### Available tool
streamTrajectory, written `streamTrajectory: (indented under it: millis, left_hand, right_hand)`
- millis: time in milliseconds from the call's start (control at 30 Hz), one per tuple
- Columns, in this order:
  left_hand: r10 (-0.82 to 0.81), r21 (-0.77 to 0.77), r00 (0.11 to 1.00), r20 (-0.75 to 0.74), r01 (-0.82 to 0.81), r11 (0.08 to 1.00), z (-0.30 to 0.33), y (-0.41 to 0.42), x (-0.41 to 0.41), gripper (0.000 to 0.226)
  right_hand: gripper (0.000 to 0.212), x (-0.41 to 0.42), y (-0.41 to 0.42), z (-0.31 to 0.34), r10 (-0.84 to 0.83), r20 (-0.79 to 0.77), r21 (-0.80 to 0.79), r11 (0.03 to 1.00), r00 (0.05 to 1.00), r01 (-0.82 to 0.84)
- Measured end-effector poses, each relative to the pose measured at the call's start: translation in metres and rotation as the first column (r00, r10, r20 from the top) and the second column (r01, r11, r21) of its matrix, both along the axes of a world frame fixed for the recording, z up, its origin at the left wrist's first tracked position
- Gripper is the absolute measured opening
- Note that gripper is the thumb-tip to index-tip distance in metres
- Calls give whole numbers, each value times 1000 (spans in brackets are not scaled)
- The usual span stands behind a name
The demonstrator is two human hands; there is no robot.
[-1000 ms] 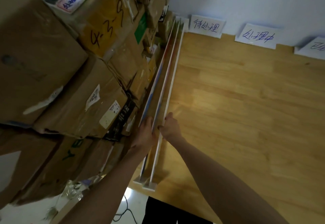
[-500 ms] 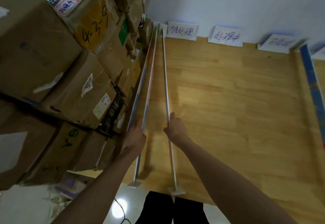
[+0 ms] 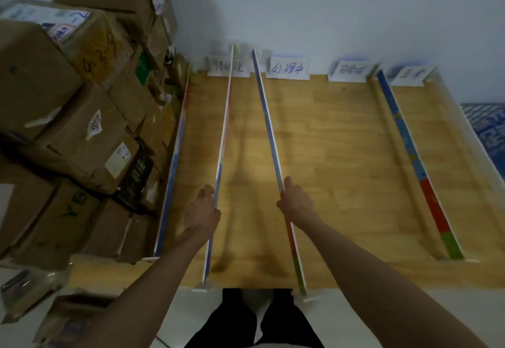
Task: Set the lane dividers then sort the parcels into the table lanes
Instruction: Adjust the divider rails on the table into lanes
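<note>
Two long thin lane dividers run from the near edge of the wooden table towards the wall. My left hand grips the left divider near its front third. My right hand grips the right divider, which leans out to the right. A third divider stands along the table's left edge, against the parcels. A fourth, coloured divider stands on the right part of the table. Stacked cardboard parcels fill the left side.
Four handwritten paper labels lean on the wall at the table's far edge, such as one in the middle. A blue patterned thing lies beyond the table's right edge. My dark-trousered legs stand at the near edge.
Both held dividers have spread apart and moved right, away from the parcels. One divider stays at the left edge. My view has swung right, so the right divider and more labels show.
</note>
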State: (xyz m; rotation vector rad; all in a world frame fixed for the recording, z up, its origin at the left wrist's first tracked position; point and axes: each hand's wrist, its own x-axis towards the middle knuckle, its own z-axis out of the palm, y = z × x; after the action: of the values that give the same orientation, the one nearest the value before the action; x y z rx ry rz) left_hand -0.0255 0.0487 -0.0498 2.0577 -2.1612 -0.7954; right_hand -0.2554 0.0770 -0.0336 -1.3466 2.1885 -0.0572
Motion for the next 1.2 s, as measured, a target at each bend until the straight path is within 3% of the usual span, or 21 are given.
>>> streamTrajectory:
  millis: [500,1200]
  left_hand:
    - [-2,62,998,68,-2,998,-9,16,-110,40]
    - [49,114,992,118,-63,992,-43,-14,-153,42]
  right_hand:
    - [37,-144,21,-16,-100,-16,22,995,995,101]
    - [37,-206,-17,-52,-107,24,106,989,994,104]
